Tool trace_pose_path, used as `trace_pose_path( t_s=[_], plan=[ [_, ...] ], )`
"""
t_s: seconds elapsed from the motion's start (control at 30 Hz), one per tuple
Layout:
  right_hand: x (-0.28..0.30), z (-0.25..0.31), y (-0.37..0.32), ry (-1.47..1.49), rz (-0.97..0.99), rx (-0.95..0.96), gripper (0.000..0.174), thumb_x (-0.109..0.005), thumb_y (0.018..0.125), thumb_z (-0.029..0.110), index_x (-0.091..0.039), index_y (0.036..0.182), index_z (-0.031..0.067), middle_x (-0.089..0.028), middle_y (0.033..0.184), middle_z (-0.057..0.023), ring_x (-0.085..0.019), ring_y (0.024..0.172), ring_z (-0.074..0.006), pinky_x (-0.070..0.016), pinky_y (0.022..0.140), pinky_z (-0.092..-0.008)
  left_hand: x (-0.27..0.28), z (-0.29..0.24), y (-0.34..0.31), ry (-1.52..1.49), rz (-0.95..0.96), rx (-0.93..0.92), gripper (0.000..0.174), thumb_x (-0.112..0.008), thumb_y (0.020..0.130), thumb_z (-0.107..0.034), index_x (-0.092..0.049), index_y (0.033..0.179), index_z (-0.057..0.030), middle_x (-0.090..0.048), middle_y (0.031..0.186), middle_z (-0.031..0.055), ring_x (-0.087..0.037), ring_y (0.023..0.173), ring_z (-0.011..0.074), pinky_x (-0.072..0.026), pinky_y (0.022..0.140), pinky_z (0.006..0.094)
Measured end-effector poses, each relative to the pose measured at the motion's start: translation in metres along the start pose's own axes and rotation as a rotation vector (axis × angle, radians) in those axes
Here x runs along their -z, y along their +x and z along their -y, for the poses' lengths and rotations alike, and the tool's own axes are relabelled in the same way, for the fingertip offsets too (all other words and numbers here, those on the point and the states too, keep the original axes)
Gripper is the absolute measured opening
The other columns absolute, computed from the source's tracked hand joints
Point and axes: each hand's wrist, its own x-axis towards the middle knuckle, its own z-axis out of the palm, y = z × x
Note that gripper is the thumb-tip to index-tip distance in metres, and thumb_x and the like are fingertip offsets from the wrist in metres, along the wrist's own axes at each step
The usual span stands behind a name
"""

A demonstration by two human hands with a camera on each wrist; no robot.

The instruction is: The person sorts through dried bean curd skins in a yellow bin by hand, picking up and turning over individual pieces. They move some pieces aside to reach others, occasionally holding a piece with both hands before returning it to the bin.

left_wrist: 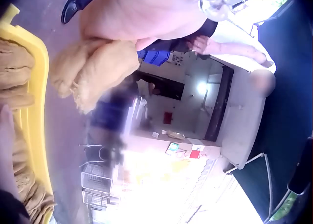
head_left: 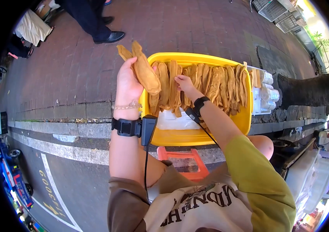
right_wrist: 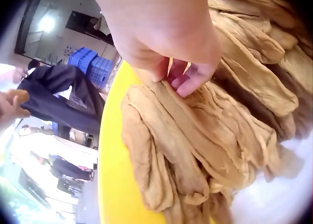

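Observation:
My left hand [head_left: 129, 83] is raised at the left edge of a yellow plastic tub [head_left: 199, 57], gripping a couple of long, wrinkled tan strips [head_left: 146, 75]. In the left wrist view, the lower ends of these strips [left_wrist: 105, 70] hang below the hand. Many similar flat strips [head_left: 216, 87] lie side by side across the tub; their exact kind cannot be told. Reaching into that row, my right hand [head_left: 186, 85] pinches the upper part of one strip [right_wrist: 178, 111] between thumb and fingers. A white sheet [head_left: 172, 120] shows under the row's near ends.
A red plastic stool [head_left: 204, 164] stands in front of the tub. Wrapped white packages [head_left: 268, 91] sit to its right, near a tree trunk [head_left: 311, 91]. Beyond, a person in dark trousers [head_left: 83, 17] stands on the brick paving. Grey crates [head_left: 270, 9] are at the far right.

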Motion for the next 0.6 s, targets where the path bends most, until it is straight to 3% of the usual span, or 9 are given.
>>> trace_pose_path(
  t_s=[0.1,0.17,0.2,0.27,0.33,0.4,0.5,0.57,0.6],
  plan=[
    [-0.004,-0.009,0.019,-0.073,-0.097,-0.016,0.012,-0.059,0.088,0.018,-0.06,0.089,0.0062,-0.052,0.075,0.0017,-0.051,0.062,-0.0102,-0.0453,0.056,-0.0259,0.004,-0.002,0.002,-0.005,0.041,0.063,0.025,-0.052,0.09,-0.015,-0.05,0.111,-0.002,-0.058,0.106,0.0098,-0.055,0.099,0.0248,-0.0441,0.093,0.0417],
    [-0.005,-0.017,0.023,-0.26,-0.231,0.221,0.017,-0.065,0.083,0.015,-0.057,0.089,0.0016,-0.052,0.071,-0.0019,-0.054,0.059,-0.0126,-0.0438,0.048,-0.0264,0.012,0.001,0.01,0.025,0.052,-0.048,0.024,-0.053,0.09,-0.014,-0.051,0.111,-0.0025,-0.058,0.107,0.0093,-0.056,0.099,0.024,-0.0444,0.092,0.0397],
    [-0.004,-0.019,0.026,-0.274,-0.218,0.225,0.017,-0.065,0.083,0.015,-0.057,0.089,0.0016,-0.052,0.071,-0.0019,-0.054,0.059,-0.0126,-0.0438,0.048,-0.0264,0.012,0.001,0.011,0.074,0.068,-0.145,0.023,-0.055,0.09,-0.013,-0.052,0.11,-0.0031,-0.059,0.108,0.0088,-0.057,0.099,0.0232,-0.0447,0.092,0.0378],
    [0.001,-0.024,0.029,-0.562,-0.485,0.378,0.03,-0.073,0.076,0.019,-0.054,0.089,-0.0004,-0.054,0.07,-0.0057,-0.054,0.062,-0.0174,-0.0469,0.056,-0.0305,0.013,0.0,0.011,0.075,0.074,-0.168,0.023,-0.057,0.088,-0.012,-0.053,0.11,-0.0054,-0.059,0.107,0.0062,-0.058,0.097,0.0195,-0.0459,0.088,0.0343],
    [0.009,-0.006,0.019,-0.505,-0.365,0.281,0.028,-0.072,0.077,0.02,-0.05,0.085,0.0044,-0.048,0.066,-0.0024,-0.049,0.056,-0.0158,-0.0438,0.051,-0.0305,0.011,-0.003,0.007,0.288,0.083,-0.211,0.026,-0.06,0.087,-0.012,-0.051,0.111,-0.0086,-0.06,0.103,0.0042,-0.058,0.096,0.0165,-0.0464,0.084,0.0318],
    [0.023,0.01,0.017,0.102,-0.121,-0.045,0.021,-0.069,0.078,0.018,-0.052,0.086,0.0095,-0.048,0.066,-0.0003,-0.046,0.054,-0.0137,-0.0393,0.048,-0.0286,0.008,-0.003,0.004,0.335,0.092,-0.231,0.027,-0.062,0.086,-0.013,-0.051,0.11,-0.0097,-0.06,0.101,0.0033,-0.058,0.095,0.0152,-0.0466,0.083,0.0311],
    [0.018,0.056,-0.023,0.408,0.114,0.013,0.032,-0.056,0.088,0.035,-0.053,0.106,0.0091,-0.057,0.083,-0.0027,-0.05,0.063,-0.0129,-0.0422,0.062,-0.0278,-0.001,0.003,-0.004,0.467,0.113,-0.23,0.028,-0.064,0.084,-0.012,-0.05,0.108,-0.011,-0.059,0.099,0.0022,-0.058,0.092,0.0135,-0.0475,0.079,0.0304],
    [0.004,0.096,-0.071,0.405,0.414,0.164,0.045,-0.048,0.092,0.041,-0.046,0.122,0.0072,-0.058,0.1,-0.0059,-0.057,0.078,-0.0156,-0.0458,0.075,-0.0322,-0.003,0.016,-0.002,0.587,0.188,-0.197,0.026,-0.063,0.084,-0.011,-0.049,0.106,-0.0092,-0.058,0.098,0.0025,-0.058,0.086,0.012,-0.0503,0.072,0.0293],
    [-0.003,0.108,-0.094,0.401,0.413,0.158,0.045,-0.048,0.092,0.041,-0.046,0.122,0.0072,-0.058,0.1,-0.0059,-0.057,0.078,-0.0156,-0.0458,0.075,-0.0322,-0.003,0.025,-0.001,0.581,0.184,-0.194,0.026,-0.063,0.084,-0.011,-0.049,0.106,-0.0092,-0.058,0.098,0.0025,-0.058,0.086,0.012,-0.0503,0.072,0.0293]
  ],
)
